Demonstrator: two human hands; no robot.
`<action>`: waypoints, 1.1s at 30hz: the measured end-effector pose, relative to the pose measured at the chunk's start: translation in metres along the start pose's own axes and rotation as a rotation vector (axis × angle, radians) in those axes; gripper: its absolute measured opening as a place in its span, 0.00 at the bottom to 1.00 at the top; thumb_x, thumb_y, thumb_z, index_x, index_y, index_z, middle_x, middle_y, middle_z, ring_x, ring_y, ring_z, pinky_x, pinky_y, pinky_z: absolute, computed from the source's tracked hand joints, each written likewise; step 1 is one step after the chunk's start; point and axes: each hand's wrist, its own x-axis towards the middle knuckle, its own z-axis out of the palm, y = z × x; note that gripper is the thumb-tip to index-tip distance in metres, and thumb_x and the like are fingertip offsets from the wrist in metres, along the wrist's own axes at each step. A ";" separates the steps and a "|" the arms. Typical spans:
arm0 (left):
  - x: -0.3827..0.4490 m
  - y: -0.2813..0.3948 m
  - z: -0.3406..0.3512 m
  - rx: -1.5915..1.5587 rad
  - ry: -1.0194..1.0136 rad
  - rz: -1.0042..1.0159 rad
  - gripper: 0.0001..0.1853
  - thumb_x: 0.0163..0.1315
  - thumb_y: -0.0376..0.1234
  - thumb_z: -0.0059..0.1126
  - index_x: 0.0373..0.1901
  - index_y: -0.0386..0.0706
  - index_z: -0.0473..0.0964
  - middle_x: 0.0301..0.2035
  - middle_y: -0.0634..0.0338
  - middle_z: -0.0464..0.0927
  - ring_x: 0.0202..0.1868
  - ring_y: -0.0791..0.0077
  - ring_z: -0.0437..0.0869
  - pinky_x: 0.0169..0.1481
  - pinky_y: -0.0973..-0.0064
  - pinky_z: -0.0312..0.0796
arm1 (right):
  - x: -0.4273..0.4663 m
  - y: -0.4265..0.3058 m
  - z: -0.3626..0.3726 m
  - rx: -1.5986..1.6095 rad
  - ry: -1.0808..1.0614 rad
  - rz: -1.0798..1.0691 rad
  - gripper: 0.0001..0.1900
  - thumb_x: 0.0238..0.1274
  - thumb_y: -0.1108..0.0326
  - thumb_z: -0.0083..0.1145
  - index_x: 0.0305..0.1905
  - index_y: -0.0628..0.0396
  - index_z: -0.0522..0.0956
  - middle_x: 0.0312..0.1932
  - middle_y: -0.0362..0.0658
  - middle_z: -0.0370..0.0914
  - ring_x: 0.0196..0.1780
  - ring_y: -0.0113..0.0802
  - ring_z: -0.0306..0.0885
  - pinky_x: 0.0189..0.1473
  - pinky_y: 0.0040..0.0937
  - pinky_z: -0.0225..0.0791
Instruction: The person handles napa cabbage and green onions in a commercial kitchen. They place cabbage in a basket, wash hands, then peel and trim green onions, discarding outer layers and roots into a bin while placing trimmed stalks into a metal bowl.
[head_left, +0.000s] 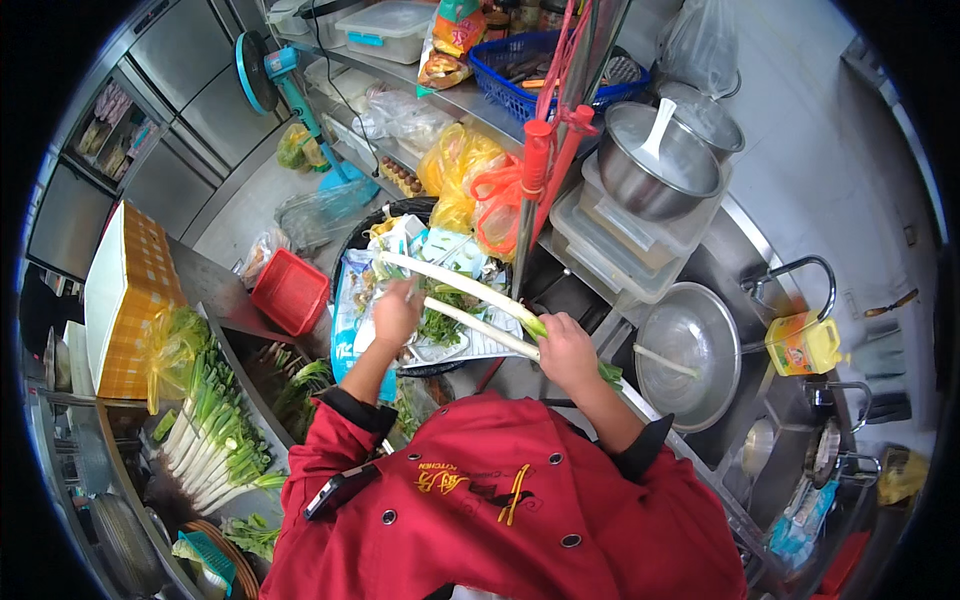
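Note:
My right hand (568, 349) grips two long leeks or large scallions near their green ends. The upper white stalk (457, 283) and the lower white stalk (480, 326) reach left over a black waste bin (358, 229) filled with vegetable scraps and packaging. My left hand (397, 311) is at the bin's left side, below the tip of the upper stalk; it is blurred, and whether it holds anything cannot be told. To the right, a single white stalk (664, 360) lies in a large metal basin (720, 330).
A pile of leeks or large scallions (217, 442) lies on a counter at the left. A red plastic basin (291, 291) stands beside the bin. Upright poles with red grips (535, 157) rise behind the bin. A faucet (825, 277) arches near the metal basin; plastic containers (622, 247) stand above it.

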 end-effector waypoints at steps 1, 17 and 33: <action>-0.003 0.046 -0.012 -0.073 -0.074 0.113 0.19 0.55 0.37 0.63 0.50 0.47 0.77 0.43 0.52 0.79 0.40 0.52 0.82 0.43 0.61 0.76 | 0.001 -0.002 0.002 -0.037 0.018 -0.053 0.14 0.49 0.73 0.58 0.44 0.60 0.74 0.37 0.49 0.72 0.42 0.48 0.74 0.43 0.40 0.70; -0.006 0.087 -0.016 0.058 -0.260 0.706 0.12 0.50 0.30 0.59 0.37 0.36 0.75 0.31 0.55 0.73 0.29 0.61 0.81 0.32 0.67 0.76 | 0.021 -0.029 0.008 -0.266 0.058 -0.453 0.10 0.53 0.69 0.52 0.40 0.60 0.74 0.32 0.43 0.69 0.35 0.37 0.71 0.36 0.31 0.68; 0.011 0.076 -0.008 -0.606 -0.135 -0.519 0.07 0.55 0.25 0.49 0.29 0.33 0.78 0.18 0.53 0.78 0.18 0.72 0.79 0.24 0.74 0.73 | 0.020 -0.024 0.006 -0.321 0.193 -0.532 0.16 0.52 0.69 0.52 0.46 0.65 0.74 0.39 0.49 0.73 0.38 0.39 0.72 0.39 0.33 0.68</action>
